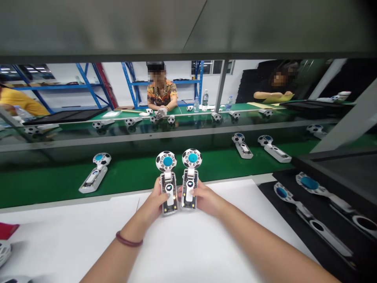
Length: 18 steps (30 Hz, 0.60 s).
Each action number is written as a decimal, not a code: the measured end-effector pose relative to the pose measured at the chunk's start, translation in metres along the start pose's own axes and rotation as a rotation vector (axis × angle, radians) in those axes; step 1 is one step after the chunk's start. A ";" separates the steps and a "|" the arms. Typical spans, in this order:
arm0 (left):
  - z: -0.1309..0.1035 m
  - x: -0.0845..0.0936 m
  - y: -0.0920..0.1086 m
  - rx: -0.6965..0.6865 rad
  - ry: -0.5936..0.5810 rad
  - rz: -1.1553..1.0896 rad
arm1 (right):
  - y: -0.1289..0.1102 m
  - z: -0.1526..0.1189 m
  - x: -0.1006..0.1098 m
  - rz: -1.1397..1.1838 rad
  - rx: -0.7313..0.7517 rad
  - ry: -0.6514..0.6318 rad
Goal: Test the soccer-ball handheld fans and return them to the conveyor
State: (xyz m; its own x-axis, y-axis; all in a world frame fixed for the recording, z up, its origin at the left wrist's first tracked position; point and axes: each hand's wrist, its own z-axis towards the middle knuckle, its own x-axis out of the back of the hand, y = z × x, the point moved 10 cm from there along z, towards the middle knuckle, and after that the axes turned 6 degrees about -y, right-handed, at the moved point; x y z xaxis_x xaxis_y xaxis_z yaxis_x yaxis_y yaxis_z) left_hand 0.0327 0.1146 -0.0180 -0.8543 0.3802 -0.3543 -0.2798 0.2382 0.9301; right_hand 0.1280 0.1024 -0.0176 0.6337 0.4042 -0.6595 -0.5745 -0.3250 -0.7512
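Observation:
Two handheld fans with football-patterned round heads and clear bodies are held upright side by side over the white work surface. My left hand (pixel 156 198) is closed around the left handheld fan (pixel 168 188), its thumb on the white front strip. Around the right handheld fan (pixel 190 186) my right hand (pixel 204 196) is closed, thumb also on the front. Small round displays on both bodies are lit, and both heads have blue centres. The fingers behind the bodies are mostly hidden.
A green conveyor belt (pixel 132 177) carries several similar fans, one at the left (pixel 93 175). More fans lie on black foam (pixel 271 196) at the right. A metal post (pixel 221 86) and overhead panel (pixel 176 27) frame the view. Co-workers sit across the line, one in a patterned shirt (pixel 161 94).

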 end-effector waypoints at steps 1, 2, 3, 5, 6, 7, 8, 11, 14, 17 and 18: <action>0.000 0.001 0.000 -0.002 0.005 0.004 | 0.000 0.000 0.000 0.003 0.002 0.000; 0.000 0.001 0.000 0.000 0.011 0.003 | 0.000 0.000 -0.001 -0.001 -0.001 -0.001; 0.000 0.001 0.000 0.003 0.012 -0.002 | 0.000 0.000 -0.002 -0.007 -0.007 0.000; 0.001 0.001 0.000 0.003 0.008 -0.012 | -0.001 -0.001 -0.002 -0.011 -0.011 0.013; 0.001 0.001 0.000 -0.001 0.005 -0.012 | -0.001 -0.001 -0.002 -0.012 -0.013 0.025; 0.001 0.000 0.000 -0.005 0.005 -0.013 | -0.001 -0.001 -0.001 -0.016 -0.017 0.039; 0.000 0.000 0.000 -0.004 0.006 -0.016 | 0.000 -0.001 -0.001 -0.025 -0.028 0.050; 0.000 0.000 0.000 -0.010 -0.001 -0.022 | 0.002 -0.001 0.000 -0.056 -0.036 0.040; 0.002 0.001 0.000 -0.034 -0.025 -0.009 | 0.002 0.001 0.000 -0.031 0.005 -0.008; 0.006 0.006 -0.005 -0.024 -0.021 -0.003 | 0.003 0.001 -0.001 -0.036 0.006 -0.043; 0.007 0.007 -0.006 -0.021 -0.021 -0.003 | 0.003 0.001 -0.001 -0.045 0.002 -0.047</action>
State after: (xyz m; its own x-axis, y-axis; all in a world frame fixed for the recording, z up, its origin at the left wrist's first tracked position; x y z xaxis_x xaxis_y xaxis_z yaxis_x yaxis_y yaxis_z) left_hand 0.0317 0.1219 -0.0271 -0.8442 0.3980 -0.3590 -0.2919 0.2204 0.9307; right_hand 0.1250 0.1021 -0.0192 0.6340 0.4584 -0.6228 -0.5466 -0.3041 -0.7802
